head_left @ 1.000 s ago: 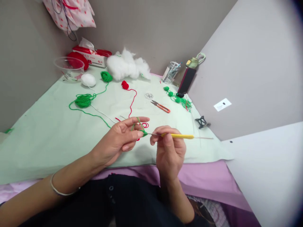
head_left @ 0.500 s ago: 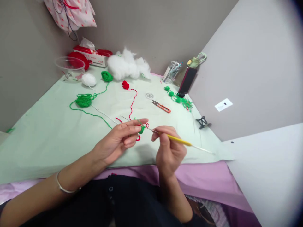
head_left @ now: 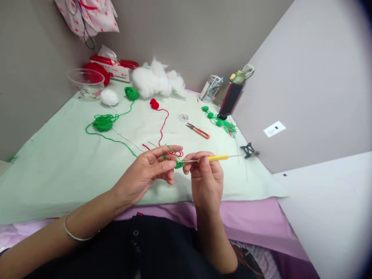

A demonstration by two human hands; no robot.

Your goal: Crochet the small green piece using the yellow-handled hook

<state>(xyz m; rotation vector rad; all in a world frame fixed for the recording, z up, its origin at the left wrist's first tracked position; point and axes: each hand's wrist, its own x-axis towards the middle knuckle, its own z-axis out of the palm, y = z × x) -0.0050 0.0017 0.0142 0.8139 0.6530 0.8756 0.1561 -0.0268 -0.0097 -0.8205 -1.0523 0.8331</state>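
My left hand [head_left: 151, 166] pinches a small green crochet piece [head_left: 179, 164] between thumb and fingers. Green yarn runs up from the piece over the raised index finger. My right hand [head_left: 207, 178] is closed around the yellow handle of a crochet hook [head_left: 217, 158]. The hook's metal shaft points left and its tip reaches the green piece, where the exact loop is too small to make out. Behind the left fingers lie loops of red yarn [head_left: 178, 154] on the cloth. A loose green yarn bundle [head_left: 103, 122] sits further left.
Orange thread snips [head_left: 198, 131] and a small clear dish [head_left: 183, 117] lie beyond my hands. At the back are white stuffing [head_left: 157, 79], a clear tub [head_left: 87, 87] and a tissue box [head_left: 122, 73]. Small green crocheted pieces [head_left: 219, 123] and a bottle [head_left: 232, 93] stand to the right.
The hook has swung from slanting down to the right to nearly level. My right hand has turned and moved slightly left, and more of the green piece shows.
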